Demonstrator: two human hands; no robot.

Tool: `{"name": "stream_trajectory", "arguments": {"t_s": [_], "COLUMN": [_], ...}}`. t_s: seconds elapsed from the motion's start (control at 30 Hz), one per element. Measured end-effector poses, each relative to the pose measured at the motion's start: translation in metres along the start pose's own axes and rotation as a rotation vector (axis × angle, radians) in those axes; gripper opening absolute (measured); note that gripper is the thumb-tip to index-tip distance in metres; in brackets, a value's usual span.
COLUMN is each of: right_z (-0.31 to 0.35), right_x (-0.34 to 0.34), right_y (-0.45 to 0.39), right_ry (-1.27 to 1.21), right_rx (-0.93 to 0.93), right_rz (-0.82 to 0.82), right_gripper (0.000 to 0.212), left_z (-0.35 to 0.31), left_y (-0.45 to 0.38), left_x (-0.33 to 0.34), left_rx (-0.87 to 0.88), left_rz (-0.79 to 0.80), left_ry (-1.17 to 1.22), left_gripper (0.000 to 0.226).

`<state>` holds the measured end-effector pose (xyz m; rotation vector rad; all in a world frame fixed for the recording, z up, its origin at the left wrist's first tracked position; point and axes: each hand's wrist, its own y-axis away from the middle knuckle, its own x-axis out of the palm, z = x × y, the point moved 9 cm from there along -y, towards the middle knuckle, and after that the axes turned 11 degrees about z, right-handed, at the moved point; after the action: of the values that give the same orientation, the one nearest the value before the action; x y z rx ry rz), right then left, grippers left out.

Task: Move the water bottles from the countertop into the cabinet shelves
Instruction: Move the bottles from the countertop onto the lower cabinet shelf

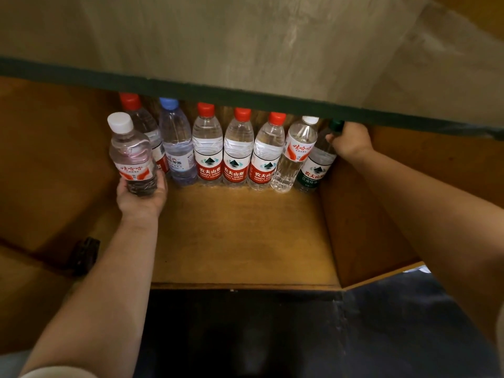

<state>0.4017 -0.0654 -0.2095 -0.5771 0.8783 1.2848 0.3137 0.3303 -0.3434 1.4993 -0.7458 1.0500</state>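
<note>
Nearest the camera lay the bare front of the wooden shelf (240,241), its lip the only edge to clear on entry. The left hand (140,196) cupped the base of a white-capped bottle (132,156), fingers curled round its lower body, at the left end of the row. Behind it stood a row of bottles (234,151) along the back of the shelf, shoulder to shoulder. The right hand (351,139) gripped the neck of a green-capped bottle (317,165) at the right end, close to the side wall (362,214). Full bottles were judged fairly heavy, with thin, yielding walls; base or neck gave firm holds. The countertop edge (245,96) overhung the caps, leaving little headroom.
</note>
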Motion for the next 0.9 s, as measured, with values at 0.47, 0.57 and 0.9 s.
{"name": "stream_trajectory", "arguments": {"t_s": [0.47, 0.57, 0.9], "right_z": [0.002, 0.000, -0.045], "right_x": [-0.004, 0.004, 0.022], "right_y": [0.041, 0.069, 0.225], "right_ry": [-0.162, -0.274, -0.298], "right_rx": [-0.099, -0.120, -0.430], "right_rz": [-0.102, -0.082, 0.357], "right_gripper": [0.066, 0.082, 0.047], "left_z": [0.037, 0.066, 0.177], "left_y": [0.042, 0.063, 0.175], "left_x": [-0.041, -0.048, -0.082], "left_rx": [-0.225, -0.304, -0.292], "left_rz": [-0.136, -0.103, 0.026], "left_ry": [-0.687, -0.863, -1.490], "left_gripper": [0.043, 0.028, 0.019]}}
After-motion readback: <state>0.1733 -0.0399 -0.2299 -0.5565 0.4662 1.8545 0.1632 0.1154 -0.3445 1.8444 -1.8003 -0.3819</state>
